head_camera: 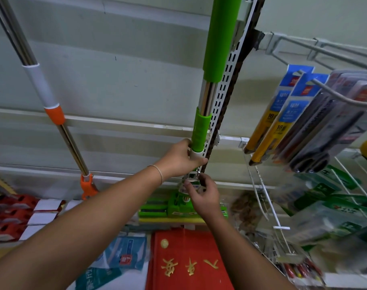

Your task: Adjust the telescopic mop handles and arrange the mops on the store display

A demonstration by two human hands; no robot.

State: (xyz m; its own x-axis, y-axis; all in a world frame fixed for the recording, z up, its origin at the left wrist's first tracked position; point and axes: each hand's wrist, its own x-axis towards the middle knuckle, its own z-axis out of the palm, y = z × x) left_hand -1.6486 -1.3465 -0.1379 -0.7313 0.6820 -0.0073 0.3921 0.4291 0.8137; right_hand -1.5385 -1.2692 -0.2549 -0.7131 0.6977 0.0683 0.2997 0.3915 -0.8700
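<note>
Green and chrome, the telescopic mop handle [207, 97] stands upright against the slotted shelf upright [224, 95], its sponge head [157, 212] low on the display. The left hand [178, 159] grips the white collar under the green lock sleeve; the right hand [203, 195] pinches the metal fitting just below. An orange-collared mop [54, 116] leans far left.

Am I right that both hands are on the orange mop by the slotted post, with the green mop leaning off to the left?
Not quite: the colours are swapped. In the head view the left hand and right hand hold the green mop by the slotted post; the orange mop leans off to the left, untouched.
</note>
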